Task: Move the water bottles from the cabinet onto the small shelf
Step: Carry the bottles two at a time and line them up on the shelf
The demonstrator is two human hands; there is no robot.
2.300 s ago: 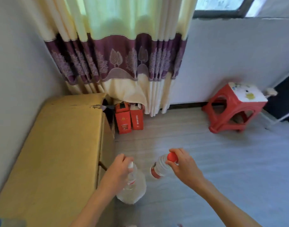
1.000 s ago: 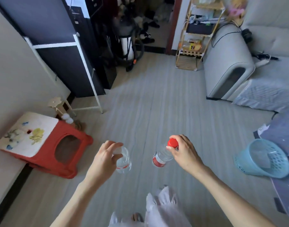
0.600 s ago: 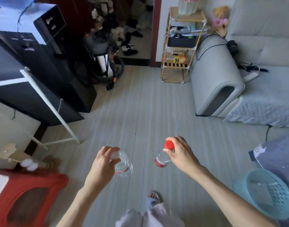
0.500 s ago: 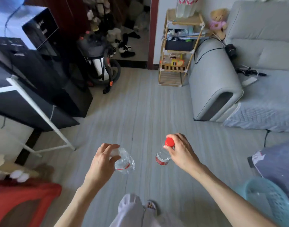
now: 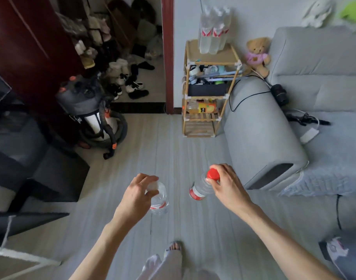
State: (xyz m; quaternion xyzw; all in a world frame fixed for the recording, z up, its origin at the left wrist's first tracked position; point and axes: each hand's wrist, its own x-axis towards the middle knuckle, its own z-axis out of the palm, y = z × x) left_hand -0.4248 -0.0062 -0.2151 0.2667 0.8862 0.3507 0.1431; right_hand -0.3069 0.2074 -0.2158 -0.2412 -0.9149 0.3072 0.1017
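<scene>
Soft, even daylight fills the room around me, with faint shadows and no glare. My wide lens bends the sofa (image 5: 274, 126) and door frame (image 5: 167, 57) at the edges. Corners look slightly smeared, perhaps from motion.

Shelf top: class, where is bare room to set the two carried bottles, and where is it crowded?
On the small shelf, the top's front strip, between the standing bottles and the front rail, is bare. The back is crowded with those bottles; the lower tiers are cluttered.
</scene>
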